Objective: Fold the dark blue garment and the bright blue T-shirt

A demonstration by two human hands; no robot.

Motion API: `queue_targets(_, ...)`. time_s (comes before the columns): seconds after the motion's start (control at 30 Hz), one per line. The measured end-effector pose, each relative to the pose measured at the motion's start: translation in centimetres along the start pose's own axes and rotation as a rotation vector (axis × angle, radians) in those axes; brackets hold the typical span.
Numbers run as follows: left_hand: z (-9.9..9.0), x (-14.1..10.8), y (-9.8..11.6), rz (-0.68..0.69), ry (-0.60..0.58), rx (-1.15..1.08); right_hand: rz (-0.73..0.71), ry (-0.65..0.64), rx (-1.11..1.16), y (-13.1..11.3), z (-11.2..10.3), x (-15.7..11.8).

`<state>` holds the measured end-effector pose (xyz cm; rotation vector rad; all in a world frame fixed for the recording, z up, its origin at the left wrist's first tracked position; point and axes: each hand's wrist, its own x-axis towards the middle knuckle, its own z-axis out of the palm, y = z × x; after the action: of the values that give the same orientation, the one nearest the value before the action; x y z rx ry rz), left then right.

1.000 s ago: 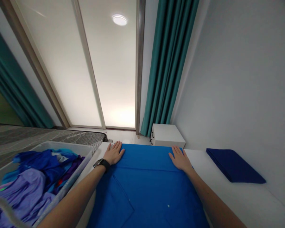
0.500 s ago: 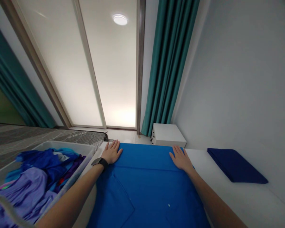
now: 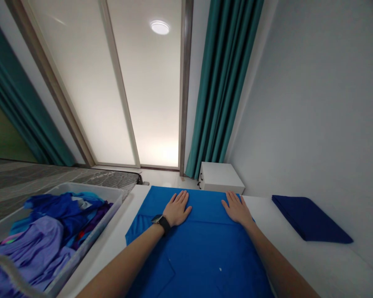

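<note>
Across the smooth white tabletop (image 3: 112,231) lies a wide, bright-blue piece of fabric (image 3: 202,248), its far part near the table's far edge. The left hand (image 3: 177,209) and right hand (image 3: 238,209) rest palm down on it, fingers extended, pinching nothing. Uneven sideways pressure could bunch the cloth or skew its far edge, as the smooth top may offer little resistance. It looks mostly flat, with a crosswise crease, wrinkles at its left side and a small white mark nearer the wearer.
</note>
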<state>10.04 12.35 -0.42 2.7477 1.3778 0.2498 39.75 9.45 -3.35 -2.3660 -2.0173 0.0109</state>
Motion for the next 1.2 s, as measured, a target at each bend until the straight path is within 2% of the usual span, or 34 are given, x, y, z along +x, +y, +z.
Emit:
queue_targets(0.13, -0.7, -1.4, -2.8, -0.081, -0.019, 0.037, 0.004, 0.005, -0.009, 0.1, 0.2, 0.0)
queue_targets(0.3, -2.1, -3.8, -7.9, -0.310, -0.048, 0.121, 0.004, 0.010, -0.026, 0.1, 0.3, 0.0)
queue_targets(0.4, -2.4, -4.5, -9.2, -0.346, -0.060, 0.125, 0.009, -0.001, -0.044, 0.1, 0.3, 0.0)
queue_targets(0.67, -1.9, -4.6, -9.6, -0.338, -0.030, 0.113, 0.002, 0.018, -0.037, 0.4, 0.8, 0.2)
queue_targets(0.8, -1.8, -4.5, -9.7, -0.335, -0.028, 0.108, 0.002, -0.001, -0.026, 0.3, 0.3, 0.2)
queue_targets(0.9, -2.0, -4.5, -9.6, -0.337, -0.023, 0.109, 0.002, -0.002, -0.028, -0.5, -0.4, -0.1)
queue_targets(1.0, -2.1, -4.5, -9.5, -0.334, -0.012, 0.106, -0.061, 0.011, 0.003, -2.1, -0.8, -1.1)
queue_targets(1.1, -1.9, -4.5, -9.6, -0.332, -0.008, 0.102, -0.146, -0.029, 0.055, -3.5, -1.1, -2.2)
queue_targets(1.2, -1.6, -4.4, -9.9, -0.333, 0.006, 0.092, -0.139, -0.065, 0.053, -3.8, -1.4, -3.1)
